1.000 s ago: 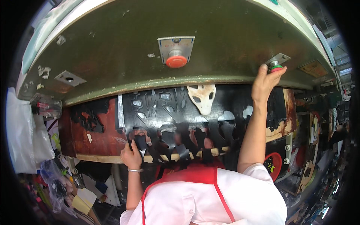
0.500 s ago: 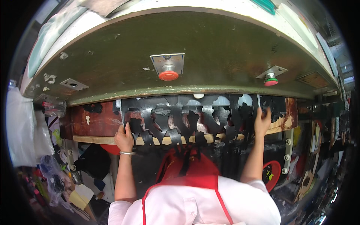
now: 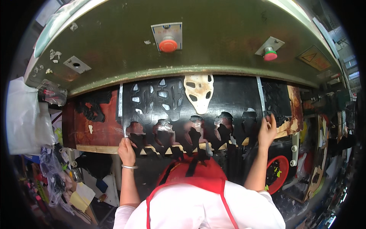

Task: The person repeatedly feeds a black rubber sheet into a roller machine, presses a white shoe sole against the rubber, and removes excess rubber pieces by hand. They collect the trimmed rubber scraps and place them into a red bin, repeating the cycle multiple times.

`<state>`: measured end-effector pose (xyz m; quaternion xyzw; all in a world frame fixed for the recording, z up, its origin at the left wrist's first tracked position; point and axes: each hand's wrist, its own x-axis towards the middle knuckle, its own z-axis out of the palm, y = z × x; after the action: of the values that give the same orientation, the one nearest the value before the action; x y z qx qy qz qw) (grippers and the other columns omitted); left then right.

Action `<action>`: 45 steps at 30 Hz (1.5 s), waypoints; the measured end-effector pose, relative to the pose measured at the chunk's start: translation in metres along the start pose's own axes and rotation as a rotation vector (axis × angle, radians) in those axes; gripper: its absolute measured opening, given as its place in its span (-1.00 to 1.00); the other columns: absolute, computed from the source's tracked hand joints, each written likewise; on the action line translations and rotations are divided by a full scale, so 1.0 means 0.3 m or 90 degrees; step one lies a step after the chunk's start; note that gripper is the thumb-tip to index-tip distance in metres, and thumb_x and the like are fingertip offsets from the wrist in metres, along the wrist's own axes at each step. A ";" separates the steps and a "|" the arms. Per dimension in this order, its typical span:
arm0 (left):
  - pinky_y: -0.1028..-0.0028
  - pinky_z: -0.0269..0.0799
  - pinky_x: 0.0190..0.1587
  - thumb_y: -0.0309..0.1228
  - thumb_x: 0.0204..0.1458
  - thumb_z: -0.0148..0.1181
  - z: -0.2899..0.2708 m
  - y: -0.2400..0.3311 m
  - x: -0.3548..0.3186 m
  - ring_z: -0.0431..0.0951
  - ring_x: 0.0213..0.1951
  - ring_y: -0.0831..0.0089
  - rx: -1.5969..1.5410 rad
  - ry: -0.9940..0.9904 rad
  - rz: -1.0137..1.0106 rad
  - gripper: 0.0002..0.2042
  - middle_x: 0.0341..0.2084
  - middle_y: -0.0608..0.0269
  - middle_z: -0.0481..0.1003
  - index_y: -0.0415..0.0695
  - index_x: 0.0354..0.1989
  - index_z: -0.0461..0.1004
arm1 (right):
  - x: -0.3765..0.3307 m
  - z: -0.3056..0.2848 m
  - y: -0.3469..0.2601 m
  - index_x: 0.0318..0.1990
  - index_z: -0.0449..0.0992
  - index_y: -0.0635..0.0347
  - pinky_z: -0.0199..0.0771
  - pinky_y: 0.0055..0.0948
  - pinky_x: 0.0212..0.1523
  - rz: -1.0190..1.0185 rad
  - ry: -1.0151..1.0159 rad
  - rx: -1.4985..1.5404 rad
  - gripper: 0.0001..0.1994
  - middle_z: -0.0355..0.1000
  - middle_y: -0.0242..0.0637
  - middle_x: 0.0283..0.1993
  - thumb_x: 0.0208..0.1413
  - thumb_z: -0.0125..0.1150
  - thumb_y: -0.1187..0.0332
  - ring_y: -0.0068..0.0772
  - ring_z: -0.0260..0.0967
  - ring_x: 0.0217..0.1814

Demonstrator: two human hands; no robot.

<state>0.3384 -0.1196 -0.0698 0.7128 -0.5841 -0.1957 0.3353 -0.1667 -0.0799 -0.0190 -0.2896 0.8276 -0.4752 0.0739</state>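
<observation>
A black sheet (image 3: 232, 95) lies across the dark red board, its near part a web of cut-out holes whose strips hang over the front edge. My left hand (image 3: 127, 152) pinches the sheet's near left corner, beside a pale strip along that side. At the right side, my right hand (image 3: 267, 131) is closed on the sheet's edge, thumb and fingers together. On the uncut far part rests a cream, tapered plate with holes (image 3: 199, 95), touched by neither hand. Left of it, two similar outlines with small openings (image 3: 167, 97) are cut into the sheet.
Above the board stands a green machine front (image 3: 213, 49) with a red push button (image 3: 167, 45) and a green-rimmed one (image 3: 270, 54). Black scraps (image 3: 91, 110) lie on the board (image 3: 72, 126) at left. A red bin (image 3: 277, 173) stands below right.
The sheet has slid toward me with both hands on its edges. The green machine front sits higher in view, and the cream plate and the sheet's far part now show.
</observation>
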 end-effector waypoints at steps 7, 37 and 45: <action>0.24 0.34 -0.55 -0.19 0.32 -0.19 -0.109 0.019 -0.175 0.52 -0.69 0.21 0.091 -0.119 -0.103 -0.58 -0.80 0.13 0.43 -0.18 -0.50 0.42 | -0.347 0.340 -0.336 0.36 0.06 0.15 0.06 0.13 0.31 -0.384 -0.393 -0.104 0.06 -0.06 0.44 0.25 -0.43 0.54 0.29 0.47 -0.20 0.37; 0.27 0.26 -0.44 -0.32 0.31 -0.16 -0.145 -0.108 -0.394 0.40 -0.54 0.15 0.019 -0.037 -0.039 -0.71 -0.61 0.04 0.40 -0.27 -0.30 0.44 | -0.205 0.156 -0.174 0.29 0.11 0.17 0.02 -0.02 0.36 -0.326 -0.321 -0.042 0.01 0.06 0.21 0.28 -0.50 0.46 0.40 0.27 -0.08 0.40; 0.17 0.23 -0.46 -0.33 0.29 -0.13 -0.030 -0.054 -0.144 0.41 -0.54 -0.02 0.055 0.030 0.015 -0.70 -0.60 -0.09 0.41 -0.28 -0.33 0.45 | -0.005 0.328 -0.276 0.41 -0.15 0.30 -0.17 0.00 0.43 -0.343 -0.366 -0.085 0.22 -0.19 0.27 0.43 -0.45 0.57 0.26 0.31 -0.31 0.49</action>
<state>0.3453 -0.0742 -0.0798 0.7243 -0.5922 -0.1492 0.3200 -0.0925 -0.1837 -0.0036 -0.6216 0.6968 -0.3220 0.1562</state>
